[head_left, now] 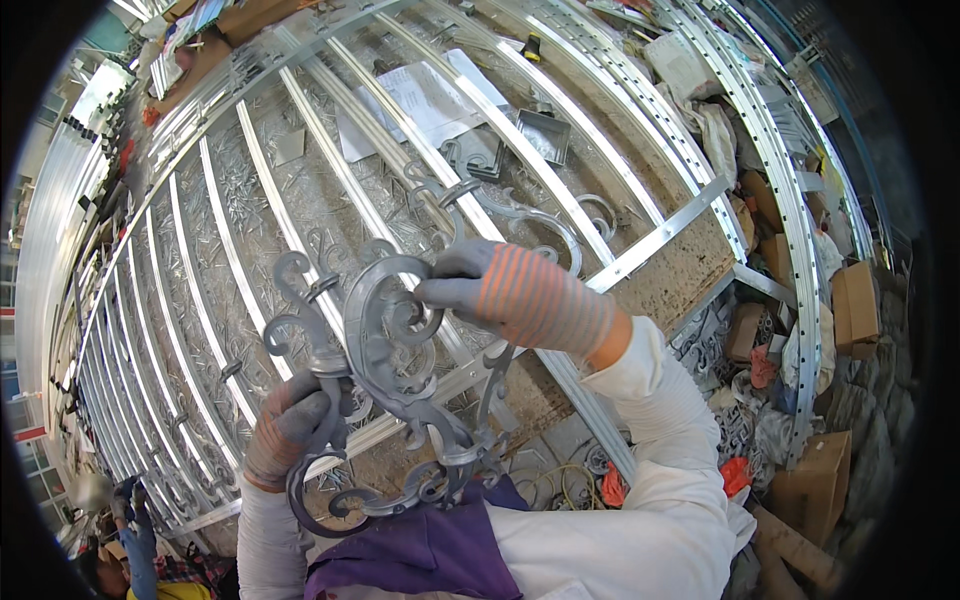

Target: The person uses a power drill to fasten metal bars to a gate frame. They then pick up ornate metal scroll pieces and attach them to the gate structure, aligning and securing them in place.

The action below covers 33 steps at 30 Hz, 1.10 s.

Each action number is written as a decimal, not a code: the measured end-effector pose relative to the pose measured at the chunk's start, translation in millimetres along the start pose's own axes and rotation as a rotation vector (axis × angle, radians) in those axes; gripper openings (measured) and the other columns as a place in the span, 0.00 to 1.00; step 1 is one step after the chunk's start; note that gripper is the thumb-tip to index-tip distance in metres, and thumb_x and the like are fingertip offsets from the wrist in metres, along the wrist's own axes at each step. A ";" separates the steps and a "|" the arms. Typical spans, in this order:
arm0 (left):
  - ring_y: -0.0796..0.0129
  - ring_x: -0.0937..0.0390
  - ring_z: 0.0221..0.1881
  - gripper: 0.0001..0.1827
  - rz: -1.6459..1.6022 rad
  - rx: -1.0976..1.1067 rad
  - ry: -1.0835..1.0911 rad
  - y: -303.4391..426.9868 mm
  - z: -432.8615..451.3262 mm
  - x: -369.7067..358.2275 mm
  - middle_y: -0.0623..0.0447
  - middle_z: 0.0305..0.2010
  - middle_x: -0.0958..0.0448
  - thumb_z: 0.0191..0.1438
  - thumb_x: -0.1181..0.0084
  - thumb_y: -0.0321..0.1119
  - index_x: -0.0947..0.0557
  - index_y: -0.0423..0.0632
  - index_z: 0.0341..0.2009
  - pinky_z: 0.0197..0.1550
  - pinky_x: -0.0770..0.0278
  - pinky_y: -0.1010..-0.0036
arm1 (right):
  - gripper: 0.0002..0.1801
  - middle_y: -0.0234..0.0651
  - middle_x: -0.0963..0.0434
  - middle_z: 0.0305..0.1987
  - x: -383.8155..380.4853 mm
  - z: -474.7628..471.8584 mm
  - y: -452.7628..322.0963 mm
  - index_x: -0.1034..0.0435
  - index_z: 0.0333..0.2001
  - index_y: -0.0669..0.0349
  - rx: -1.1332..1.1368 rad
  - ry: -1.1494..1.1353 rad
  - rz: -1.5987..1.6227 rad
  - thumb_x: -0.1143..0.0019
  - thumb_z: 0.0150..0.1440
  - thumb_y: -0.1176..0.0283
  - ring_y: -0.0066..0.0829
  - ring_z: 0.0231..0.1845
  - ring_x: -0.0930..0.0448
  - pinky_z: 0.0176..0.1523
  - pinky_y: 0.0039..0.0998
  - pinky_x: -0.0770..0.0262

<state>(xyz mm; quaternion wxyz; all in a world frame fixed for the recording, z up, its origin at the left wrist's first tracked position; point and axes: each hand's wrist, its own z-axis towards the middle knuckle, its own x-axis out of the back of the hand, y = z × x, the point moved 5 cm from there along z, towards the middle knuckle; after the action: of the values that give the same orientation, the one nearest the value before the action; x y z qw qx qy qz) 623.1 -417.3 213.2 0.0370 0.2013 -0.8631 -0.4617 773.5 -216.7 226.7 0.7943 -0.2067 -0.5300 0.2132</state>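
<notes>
Both my hands, in grey and orange striped work gloves, hold a grey metal scrollwork ornament (375,345) in front of my chest. My left hand (296,424) grips its stem at the left, below a collar. With fingertips and thumb, my right hand (499,292) pinches the upper curl of the large scroll. Beneath lies a long frame of parallel silver metal bars (337,169) across the workbench. Another scroll ornament (525,210) rests among the bars just beyond my right hand. A flat crossbar (442,382) runs behind the held piece.
Small metal fasteners (240,187) litter the bench. Paper sheets (420,97) and a square metal tray (544,136) lie under the bars. Cardboard boxes (855,307) and scrap stand at right. A co-worker in a blue sleeve (140,555) is at lower left.
</notes>
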 end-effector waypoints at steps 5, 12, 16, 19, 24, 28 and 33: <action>0.76 0.32 0.19 0.22 -0.110 -0.098 0.346 10.3 -1.6 36.6 0.55 0.27 0.29 0.48 0.47 0.44 0.26 0.39 0.41 0.20 0.33 0.83 | 0.18 0.38 0.26 0.34 92.6 -31.4 23.1 0.29 0.42 0.56 -0.214 0.513 -0.133 0.44 0.45 0.80 0.28 0.29 0.23 0.30 0.26 0.24; 0.77 0.33 0.18 0.22 -0.176 -0.237 0.393 10.5 -12.2 62.3 0.56 0.29 0.30 0.51 0.48 0.44 0.28 0.41 0.45 0.18 0.34 0.82 | 0.22 0.45 0.22 0.36 150.9 -184.6 212.7 0.25 0.39 0.60 -1.238 0.754 -0.416 0.39 0.37 0.63 0.37 0.38 0.22 0.46 0.29 0.29; 0.77 0.32 0.19 0.21 -0.165 -0.208 0.377 -0.3 -11.8 61.8 0.56 0.29 0.29 0.51 0.47 0.43 0.28 0.42 0.45 0.18 0.33 0.83 | 0.24 0.47 0.23 0.42 112.6 -256.2 282.6 0.26 0.41 0.59 -1.646 0.739 -0.377 0.39 0.38 0.62 0.38 0.45 0.23 0.50 0.30 0.30; 0.78 0.31 0.20 0.19 -0.189 -0.183 0.369 -3.5 -10.7 61.2 0.55 0.29 0.28 0.51 0.47 0.41 0.28 0.43 0.44 0.19 0.32 0.84 | 0.25 0.46 0.24 0.44 92.6 -268.0 303.5 0.26 0.42 0.59 -1.740 0.788 -0.274 0.39 0.38 0.61 0.40 0.47 0.24 0.51 0.30 0.31; 0.79 0.34 0.18 0.23 -0.141 -0.190 0.353 -4.6 -4.8 60.3 0.57 0.29 0.31 0.52 0.48 0.44 0.30 0.41 0.48 0.17 0.37 0.83 | 0.27 0.49 0.25 0.45 87.7 -240.1 305.9 0.27 0.40 0.65 -1.855 0.704 -0.277 0.40 0.42 0.55 0.44 0.49 0.26 0.53 0.33 0.34; 0.77 0.31 0.20 0.21 -0.145 -0.185 0.375 0.8 -3.7 57.9 0.55 0.30 0.29 0.49 0.46 0.43 0.28 0.42 0.43 0.19 0.33 0.84 | 0.22 0.51 0.26 0.46 87.3 -237.6 299.1 0.27 0.42 0.60 -1.760 0.600 -0.381 0.43 0.45 0.59 0.45 0.50 0.27 0.52 0.35 0.33; 0.77 0.31 0.20 0.22 -0.187 -0.183 0.415 -10.7 -6.5 69.9 0.55 0.29 0.30 0.48 0.46 0.43 0.28 0.42 0.43 0.20 0.33 0.83 | 0.20 0.48 0.26 0.43 75.3 -203.0 244.7 0.29 0.45 0.55 -1.646 0.412 -0.659 0.45 0.48 0.61 0.45 0.46 0.26 0.47 0.39 0.29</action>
<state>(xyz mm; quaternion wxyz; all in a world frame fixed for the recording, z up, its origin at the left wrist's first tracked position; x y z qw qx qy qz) 564.0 -454.2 199.7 0.1886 0.3665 -0.7694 -0.4880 959.1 6.0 76.1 0.4957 -0.5804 -0.3946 -0.5116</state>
